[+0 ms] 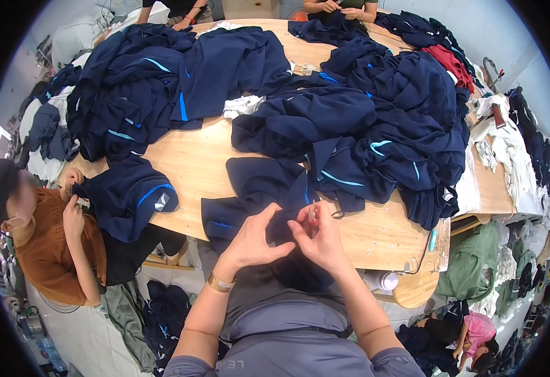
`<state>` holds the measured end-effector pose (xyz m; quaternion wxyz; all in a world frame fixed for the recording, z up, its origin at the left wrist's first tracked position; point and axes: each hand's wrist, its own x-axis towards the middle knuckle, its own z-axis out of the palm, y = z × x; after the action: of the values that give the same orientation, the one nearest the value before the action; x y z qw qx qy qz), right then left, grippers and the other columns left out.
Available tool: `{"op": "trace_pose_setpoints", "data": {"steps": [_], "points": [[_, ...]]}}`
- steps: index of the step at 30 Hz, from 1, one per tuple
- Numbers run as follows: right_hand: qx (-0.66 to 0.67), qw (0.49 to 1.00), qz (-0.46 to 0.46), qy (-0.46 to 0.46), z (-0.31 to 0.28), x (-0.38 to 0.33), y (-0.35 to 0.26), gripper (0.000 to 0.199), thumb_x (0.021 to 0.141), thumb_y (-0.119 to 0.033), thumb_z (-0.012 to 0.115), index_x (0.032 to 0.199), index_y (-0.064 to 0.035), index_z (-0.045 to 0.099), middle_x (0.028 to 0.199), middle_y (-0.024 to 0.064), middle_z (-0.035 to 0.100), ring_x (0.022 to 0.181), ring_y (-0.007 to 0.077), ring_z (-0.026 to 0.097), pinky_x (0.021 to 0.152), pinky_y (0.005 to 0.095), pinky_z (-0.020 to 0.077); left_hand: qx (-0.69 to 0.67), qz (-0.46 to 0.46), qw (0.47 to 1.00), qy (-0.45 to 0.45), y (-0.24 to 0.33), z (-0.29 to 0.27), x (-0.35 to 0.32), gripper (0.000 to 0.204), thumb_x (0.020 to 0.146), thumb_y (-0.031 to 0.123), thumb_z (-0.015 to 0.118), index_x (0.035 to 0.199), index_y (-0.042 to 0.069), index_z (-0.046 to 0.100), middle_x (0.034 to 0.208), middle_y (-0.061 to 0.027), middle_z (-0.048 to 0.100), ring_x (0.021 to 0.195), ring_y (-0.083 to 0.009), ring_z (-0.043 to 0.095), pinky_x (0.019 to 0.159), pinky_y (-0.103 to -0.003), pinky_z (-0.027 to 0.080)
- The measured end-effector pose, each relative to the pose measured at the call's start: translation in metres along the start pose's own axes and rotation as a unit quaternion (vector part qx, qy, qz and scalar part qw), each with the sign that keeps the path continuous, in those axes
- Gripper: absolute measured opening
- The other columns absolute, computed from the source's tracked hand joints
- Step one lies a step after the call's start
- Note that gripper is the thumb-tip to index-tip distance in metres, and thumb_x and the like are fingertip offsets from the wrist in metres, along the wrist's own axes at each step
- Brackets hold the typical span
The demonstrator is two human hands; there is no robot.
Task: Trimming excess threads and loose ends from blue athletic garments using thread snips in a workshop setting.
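Mostly dark navy, the nearest garment [259, 179], rumpled and blue-trimmed.

This looks like a garment workshop: a broad, pale wood-grain table with a curved edge [187, 147] carries great heaps of dark navy fabric garments [237, 63] trimmed with blue strips. A person in a brown top and black cap [58, 245] handles one at its left edge, and more people work at the far side. White cloth [507, 154] and loose green cloth [473, 257] pile up along the right.
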<state>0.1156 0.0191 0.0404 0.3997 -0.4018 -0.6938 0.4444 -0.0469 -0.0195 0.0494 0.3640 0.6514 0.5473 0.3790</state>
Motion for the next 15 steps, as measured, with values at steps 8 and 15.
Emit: {"op": "trace_pose_setpoints", "data": {"steps": [8,15], "points": [[0.413,0.899,0.12,-0.088,-0.021,0.001,-0.007,0.032,0.081,0.002,0.057,0.076,-0.0112,0.028,0.08,0.008,0.052,0.054,0.0087,0.047,0.047,0.0201,0.0381,-0.058,-0.04,0.994,0.087,-0.008,0.009,-0.001,0.026,0.075,0.02,0.068,0.087,0.001,0.054,0.066,-0.0078,0.053,0.058,-0.009,0.046,0.054,-0.024,0.039],[0.503,0.856,0.058,-0.103,-0.03,-0.002,-0.023,0.032,0.08,0.004,0.057,0.076,-0.0116,0.029,0.079,0.012,0.053,0.051,0.0096,0.045,0.045,0.0208,0.0375,-0.064,-0.039,0.995,0.067,-0.014,0.006,0.002,0.027,0.072,0.016,0.07,0.084,0.001,0.052,0.067,-0.0051,0.052,0.06,-0.0094,0.046,0.056,-0.024,0.04]]}}
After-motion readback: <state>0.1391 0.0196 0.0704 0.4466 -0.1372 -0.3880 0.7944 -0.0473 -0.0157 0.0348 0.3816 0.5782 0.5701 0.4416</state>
